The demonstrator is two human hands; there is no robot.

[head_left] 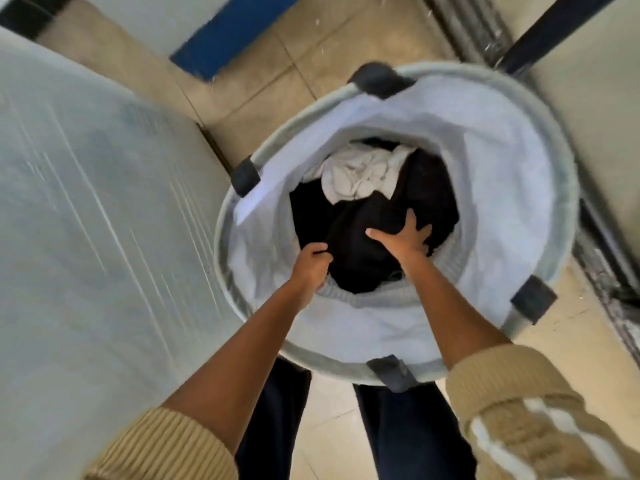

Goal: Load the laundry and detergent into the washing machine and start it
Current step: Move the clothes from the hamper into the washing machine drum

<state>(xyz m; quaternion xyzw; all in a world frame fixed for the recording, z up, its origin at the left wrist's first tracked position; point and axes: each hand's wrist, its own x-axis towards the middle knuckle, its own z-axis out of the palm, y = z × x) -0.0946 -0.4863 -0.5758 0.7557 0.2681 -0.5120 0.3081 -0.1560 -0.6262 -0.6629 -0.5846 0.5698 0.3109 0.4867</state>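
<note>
Two hands are shown inside a laundry basket (pixel 568 188) on the floor (pixel 242 91): a black garment (pixel 360 261) is pinched at its left edge by the left hand (pixel 310 268) and clutched by the right hand (pixel 405 237).

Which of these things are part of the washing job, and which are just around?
Job: hamper, dark garment, white cloth, left hand and right hand, both on the dark garment.
Just around: blue strip, tiled floor.
</note>
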